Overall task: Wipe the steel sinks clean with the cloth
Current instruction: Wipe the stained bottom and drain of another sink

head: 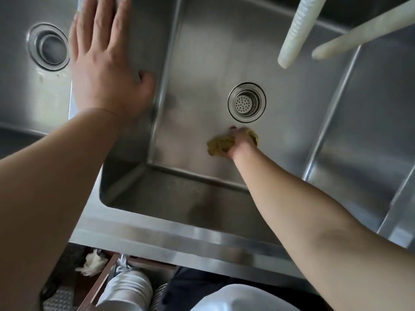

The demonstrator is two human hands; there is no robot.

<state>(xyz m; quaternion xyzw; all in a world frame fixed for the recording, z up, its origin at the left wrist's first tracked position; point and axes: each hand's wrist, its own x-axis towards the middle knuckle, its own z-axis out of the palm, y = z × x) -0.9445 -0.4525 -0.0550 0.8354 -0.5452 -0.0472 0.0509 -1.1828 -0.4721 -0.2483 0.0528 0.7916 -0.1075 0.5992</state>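
Observation:
I look straight down into the middle steel sink (202, 63), which has a round perforated drain (246, 101) in its floor. My right hand (239, 142) reaches down to the sink floor just in front of the drain and grips a crumpled yellow-green cloth (216, 145), which is pressed against the steel. My left hand (105, 59) lies flat with straight fingers on the divider between the middle sink and the left sink (18, 90). The left sink has its own drain (49, 46).
Two pale corrugated hoses (294, 30) (359, 32) hang over the sink's back right. A third basin (370, 131) lies to the right. Below the front rim (179, 236) are a silver flexible pipe (125, 286), a crumpled white rag (93, 262) and a floor drain grate (58, 297).

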